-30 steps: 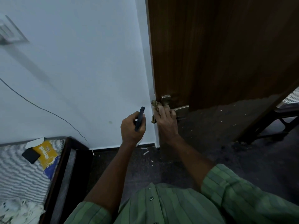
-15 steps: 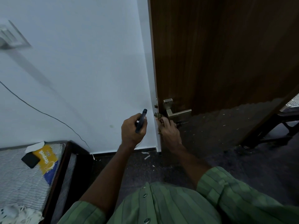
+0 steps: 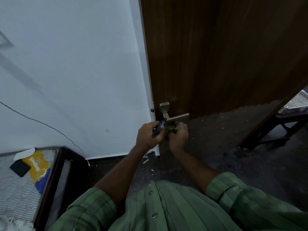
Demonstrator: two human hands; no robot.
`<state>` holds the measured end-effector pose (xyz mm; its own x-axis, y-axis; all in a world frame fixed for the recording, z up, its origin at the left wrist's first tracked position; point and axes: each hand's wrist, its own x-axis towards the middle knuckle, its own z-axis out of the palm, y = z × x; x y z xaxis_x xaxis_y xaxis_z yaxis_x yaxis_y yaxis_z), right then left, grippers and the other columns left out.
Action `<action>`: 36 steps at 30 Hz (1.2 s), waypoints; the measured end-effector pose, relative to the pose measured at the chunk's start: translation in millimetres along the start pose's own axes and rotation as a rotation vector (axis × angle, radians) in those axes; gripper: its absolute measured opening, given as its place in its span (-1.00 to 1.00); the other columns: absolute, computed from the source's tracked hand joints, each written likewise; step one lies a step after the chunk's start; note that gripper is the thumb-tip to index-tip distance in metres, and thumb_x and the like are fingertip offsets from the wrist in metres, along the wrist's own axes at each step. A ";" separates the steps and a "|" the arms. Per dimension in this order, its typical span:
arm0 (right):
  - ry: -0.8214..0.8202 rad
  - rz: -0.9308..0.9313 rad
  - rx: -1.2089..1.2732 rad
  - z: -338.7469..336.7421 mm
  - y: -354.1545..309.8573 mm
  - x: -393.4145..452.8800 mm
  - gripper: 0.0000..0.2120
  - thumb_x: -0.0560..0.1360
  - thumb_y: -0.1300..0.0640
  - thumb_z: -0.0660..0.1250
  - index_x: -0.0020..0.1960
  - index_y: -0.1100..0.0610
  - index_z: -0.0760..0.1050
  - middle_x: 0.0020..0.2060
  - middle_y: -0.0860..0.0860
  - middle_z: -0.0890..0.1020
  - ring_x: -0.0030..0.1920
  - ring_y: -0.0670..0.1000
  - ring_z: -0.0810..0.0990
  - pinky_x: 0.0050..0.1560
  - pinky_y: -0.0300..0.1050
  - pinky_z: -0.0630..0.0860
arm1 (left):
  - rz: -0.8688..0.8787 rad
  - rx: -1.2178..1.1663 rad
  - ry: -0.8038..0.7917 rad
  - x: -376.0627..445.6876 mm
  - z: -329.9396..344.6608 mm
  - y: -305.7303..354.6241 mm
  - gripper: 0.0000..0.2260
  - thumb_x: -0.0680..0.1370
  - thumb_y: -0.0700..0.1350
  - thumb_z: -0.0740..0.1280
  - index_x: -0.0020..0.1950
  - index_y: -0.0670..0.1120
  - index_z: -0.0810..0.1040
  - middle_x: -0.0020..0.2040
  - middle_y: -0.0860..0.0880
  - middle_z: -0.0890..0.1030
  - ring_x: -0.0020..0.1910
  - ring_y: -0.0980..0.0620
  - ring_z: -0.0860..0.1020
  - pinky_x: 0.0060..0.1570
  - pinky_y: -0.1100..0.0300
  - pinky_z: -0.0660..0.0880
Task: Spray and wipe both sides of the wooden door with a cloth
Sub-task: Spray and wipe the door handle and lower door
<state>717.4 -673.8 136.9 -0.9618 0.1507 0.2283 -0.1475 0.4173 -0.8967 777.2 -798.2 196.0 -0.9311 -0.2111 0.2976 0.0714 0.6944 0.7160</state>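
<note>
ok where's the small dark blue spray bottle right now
In the head view, the small dark blue spray bottle is gripped in the left hand, just below the metal door handle and beside the right hand bunching the cloth.

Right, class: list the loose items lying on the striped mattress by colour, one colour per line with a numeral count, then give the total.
Black: 1, the black pouch
Yellow and blue: 1, the printed packet
White: 1, the paper slip
Total: 3, all lying on the striped mattress
</note>
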 end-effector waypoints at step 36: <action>-0.076 0.674 0.750 -43.7 -18.5 72.7 -0.57 0.49 0.55 0.26 0.05 0.10 0.69 -0.01 0.04 0.73 -0.01 -0.02 0.74 -0.04 -0.11 0.69 | -0.082 0.013 0.048 -2.6 22.5 11.8 -0.83 0.60 0.01 0.37 -0.03 -0.06 0.67 -0.33 0.19 0.52 -0.41 0.16 0.49 -0.35 0.31 0.37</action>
<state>660.3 -631.4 186.7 -0.9066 0.0791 -0.4146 0.3499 -0.4087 -0.8430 772.4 -774.0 189.5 -0.9152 -0.3003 0.2688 -0.0094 0.6825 0.7308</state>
